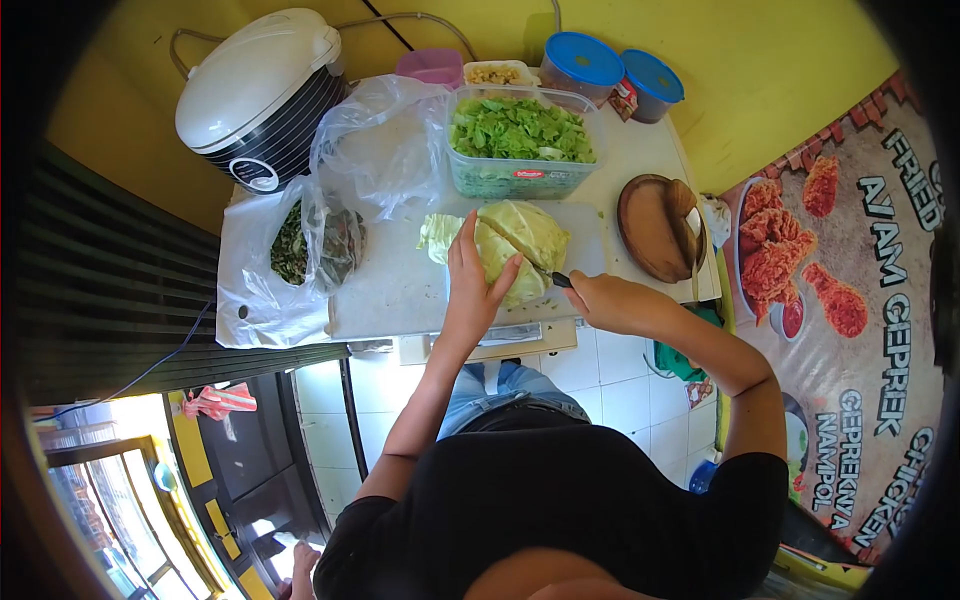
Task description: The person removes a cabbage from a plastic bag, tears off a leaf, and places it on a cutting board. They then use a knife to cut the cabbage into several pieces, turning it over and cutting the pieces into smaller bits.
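A pale green cabbage (530, 232) lies on a whitish cutting board (590, 222) near the front of the table, with a cut line running across it. My right hand (600, 302) grips the black handle of a knife (561, 280), whose blade sits in the cut. Resting on the cabbage's left part, my left hand (476, 278) has its fingers stretched out and the thumb apart. Just behind the cabbage stands a clear plastic container (470, 180) filled with chopped green lettuce (520, 130).
A rice cooker (255, 95) stands at the back left, beside plastic bags (385, 140); one holds dark leaves (290, 245). To the right lies a wooden mortar (645, 225) with a pestle. Blue-lidded tubs (583, 60) and a pink bowl (430, 66) line the back.
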`<state>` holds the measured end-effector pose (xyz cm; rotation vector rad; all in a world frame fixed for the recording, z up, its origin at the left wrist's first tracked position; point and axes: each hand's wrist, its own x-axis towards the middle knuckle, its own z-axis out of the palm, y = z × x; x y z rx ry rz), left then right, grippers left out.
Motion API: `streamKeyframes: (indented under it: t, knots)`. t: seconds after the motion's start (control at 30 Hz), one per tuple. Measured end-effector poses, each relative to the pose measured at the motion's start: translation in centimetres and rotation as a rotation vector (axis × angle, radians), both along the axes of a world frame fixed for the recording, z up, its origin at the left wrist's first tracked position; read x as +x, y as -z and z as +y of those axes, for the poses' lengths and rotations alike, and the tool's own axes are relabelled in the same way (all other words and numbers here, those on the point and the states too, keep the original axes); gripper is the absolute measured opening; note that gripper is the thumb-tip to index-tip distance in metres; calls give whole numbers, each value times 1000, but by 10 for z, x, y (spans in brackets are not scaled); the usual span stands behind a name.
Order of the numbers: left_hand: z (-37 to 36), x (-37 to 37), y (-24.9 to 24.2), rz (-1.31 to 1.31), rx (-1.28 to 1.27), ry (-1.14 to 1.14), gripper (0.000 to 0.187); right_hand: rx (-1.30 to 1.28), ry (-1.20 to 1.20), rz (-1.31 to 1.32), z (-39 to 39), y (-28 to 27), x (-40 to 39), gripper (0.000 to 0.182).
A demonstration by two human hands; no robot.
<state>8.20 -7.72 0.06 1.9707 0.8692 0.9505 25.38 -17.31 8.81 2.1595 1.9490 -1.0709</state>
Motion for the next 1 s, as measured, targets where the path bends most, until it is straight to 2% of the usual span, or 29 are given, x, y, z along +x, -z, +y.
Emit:
streamKeyframes:
  t: [0.23, 0.33, 0.4, 0.73, 0.8, 0.93, 1.0]
  knots:
    - [-2, 0, 1, 14, 38, -15, 74, -107, 41, 72, 8, 2, -3, 36]
    - [-3, 2, 5, 17, 54, -35, 74, -58, 72, 70, -3, 4, -5, 38]
    - [-4, 3, 4, 1, 33, -38, 75, 147, 100, -1, -11, 14, -9, 39]
    - [-4, -1, 4, -4, 36, 12, 78, 183, 105, -64, -19, 29, -16, 36]
    - [0, -1, 3, -7, 15, 12, 79, 121, 121, 38, -17, 32, -12, 35]
    - [-3, -1, 6, -11, 9, 15, 80, 88, 124, 83, -17, 41, -6, 36]
    - [-2, -1, 7, -16, 24, 14, 79, 92, 119, 233, -15, 44, 1, 37]
